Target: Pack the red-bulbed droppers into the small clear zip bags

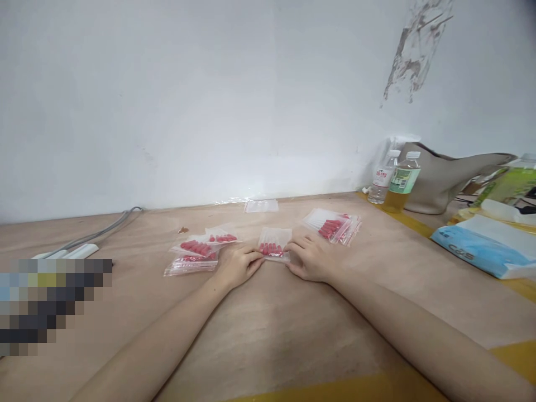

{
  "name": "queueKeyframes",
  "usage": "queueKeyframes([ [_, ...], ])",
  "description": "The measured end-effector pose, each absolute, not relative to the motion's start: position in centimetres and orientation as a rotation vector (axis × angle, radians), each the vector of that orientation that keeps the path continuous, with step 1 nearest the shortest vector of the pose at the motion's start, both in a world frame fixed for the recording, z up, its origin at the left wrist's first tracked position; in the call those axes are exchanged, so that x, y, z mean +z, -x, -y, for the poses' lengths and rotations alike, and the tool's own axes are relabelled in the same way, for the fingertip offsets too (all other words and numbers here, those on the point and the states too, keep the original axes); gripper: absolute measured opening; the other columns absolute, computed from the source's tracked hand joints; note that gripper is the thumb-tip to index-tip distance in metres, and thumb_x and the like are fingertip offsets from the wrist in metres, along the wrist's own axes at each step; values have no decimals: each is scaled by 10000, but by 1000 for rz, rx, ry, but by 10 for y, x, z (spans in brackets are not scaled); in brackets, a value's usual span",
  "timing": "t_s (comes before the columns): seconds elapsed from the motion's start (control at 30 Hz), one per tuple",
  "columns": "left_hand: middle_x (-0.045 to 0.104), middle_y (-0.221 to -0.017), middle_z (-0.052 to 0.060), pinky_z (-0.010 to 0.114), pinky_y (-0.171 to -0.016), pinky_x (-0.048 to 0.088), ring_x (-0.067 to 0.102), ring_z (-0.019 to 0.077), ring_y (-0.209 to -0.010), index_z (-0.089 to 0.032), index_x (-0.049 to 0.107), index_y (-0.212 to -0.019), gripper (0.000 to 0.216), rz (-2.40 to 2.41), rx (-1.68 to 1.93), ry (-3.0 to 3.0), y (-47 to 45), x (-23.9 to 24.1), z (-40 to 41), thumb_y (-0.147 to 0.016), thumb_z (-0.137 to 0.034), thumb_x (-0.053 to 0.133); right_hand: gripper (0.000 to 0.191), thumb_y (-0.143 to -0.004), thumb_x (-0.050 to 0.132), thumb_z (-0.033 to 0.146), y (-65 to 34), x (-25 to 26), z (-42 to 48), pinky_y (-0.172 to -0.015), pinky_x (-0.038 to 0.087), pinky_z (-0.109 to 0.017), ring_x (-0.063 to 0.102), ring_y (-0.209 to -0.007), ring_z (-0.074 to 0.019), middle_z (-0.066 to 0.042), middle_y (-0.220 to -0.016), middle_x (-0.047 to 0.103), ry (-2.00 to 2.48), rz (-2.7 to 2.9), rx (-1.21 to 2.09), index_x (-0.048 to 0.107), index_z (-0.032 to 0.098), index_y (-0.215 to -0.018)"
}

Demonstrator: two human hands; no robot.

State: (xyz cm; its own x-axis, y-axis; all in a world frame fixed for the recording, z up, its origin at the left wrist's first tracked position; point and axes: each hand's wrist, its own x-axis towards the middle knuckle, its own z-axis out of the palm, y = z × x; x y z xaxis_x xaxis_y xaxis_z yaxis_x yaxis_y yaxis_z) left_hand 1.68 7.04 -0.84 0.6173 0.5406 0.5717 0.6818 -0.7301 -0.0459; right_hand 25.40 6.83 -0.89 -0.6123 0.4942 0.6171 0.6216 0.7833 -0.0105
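Observation:
A small clear zip-lock bag (275,235) with several short red cylindrical pieces in it lies flat on the table in front of me. My left hand (240,264) pinches its near left corner between thumb and fingers. On the opposite side, my right hand (312,258) grips the near right corner, its fingers curled. Beside my left hand is a loose pile of similar filled bags (193,258). Beyond my right hand lies another stack of bags (333,225), with red pieces that seem to have pale stems. What the red pieces are, I cannot make out.
A flat clear bag (261,206) lies near the wall. Two drink bottles (401,183), a grey bag (435,178) and a blue tissue pack (481,248) stand or lie at the right. A grey cable (98,228) runs along the left. Yellow tape (335,387) marks the table.

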Motion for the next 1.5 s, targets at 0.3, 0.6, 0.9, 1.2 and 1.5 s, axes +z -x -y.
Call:
queueKeyframes([
  [0.3, 657, -802, 5, 240, -647, 456, 596, 131, -710, -197, 647, -781, 161, 890, -762, 2526, -23, 1, -64, -828, -213, 493, 211, -840, 447, 219, -266, -22, -91, -715, 346, -284, 542, -724, -137, -45, -756, 625, 832, 2346, -476, 642, 190, -766],
  [0.6, 641, -800, 50, 285, -667, 460, 593, 166, -750, -163, 615, -790, 230, 785, -701, 2424, -26, -6, -73, -876, -180, 402, 172, -826, 484, 240, -270, -21, -94, -747, 294, -310, 537, -772, -146, -35, -768, 637, 951, 2320, -460, 646, 204, -778],
  [0.9, 618, -739, 52, 287, -648, 456, 587, 169, -716, -148, 572, -802, 195, 712, -683, 2405, -29, -4, -71, -874, -146, 390, 162, -825, 470, 221, -228, -17, -77, -745, 289, -320, 493, -772, -158, -39, -795, 626, 763, 2277, -555, 631, 210, -841],
  [1.2, 614, -738, 60, 275, -610, 459, 576, 162, -673, -142, 568, -800, 188, 696, -733, 2416, -32, -6, -70, -870, -167, 394, 208, -848, 412, 184, -216, -20, -78, -709, 289, -318, 468, -737, -158, -51, -735, 602, 675, 2310, -622, 608, 168, -781],
  [1.5, 607, -721, 58, 280, -602, 449, 577, 167, -672, -153, 562, -787, 215, 737, -724, 2415, -30, -2, -65, -872, -158, 364, 250, -858, 387, 173, -225, -14, -75, -692, 245, -322, 469, -721, -146, -44, -702, 586, 740, 2328, -663, 580, 168, -699],
])
